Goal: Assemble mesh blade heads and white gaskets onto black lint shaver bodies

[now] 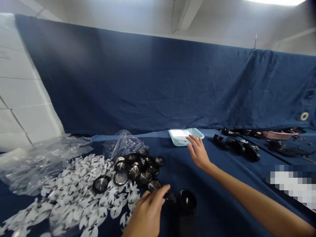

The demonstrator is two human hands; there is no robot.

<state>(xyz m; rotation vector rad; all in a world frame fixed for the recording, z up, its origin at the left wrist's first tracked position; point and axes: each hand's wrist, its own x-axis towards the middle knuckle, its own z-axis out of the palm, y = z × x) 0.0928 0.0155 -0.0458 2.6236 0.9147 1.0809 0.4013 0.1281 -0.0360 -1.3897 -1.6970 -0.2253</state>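
Far L: crumpled clear plastic bag on navy cloth-covered table. Beside it, a loose drift of flat white curved cut-outs, material unclear. Behind those, a 2nd smaller clear plastic bag.

Ctr-L: heap of round black-rimmed discs w/ perforated metal centres, some overlapping; one lone shallow round black-and-steel dish sits apart on the white cut-outs.

L hand low, at front edge of heap. Curled fingers closed on small dark rounded piece, which is partly hidden, so exact shape can't be told. Looks like a grip, not just a touch; a firm pinch would suit it. Just R of it, round glossy black cup-like part, untouched.

Ctr: pale blue plastic mesh basket, white lining or sheet inside. R hand open, fingers spread, tips right at basket's near edge; contact can't be told. Holds nothing.

Far R: row of chunky black moulded parts, then pink mesh strip. Navy cloth backdrop behind all.
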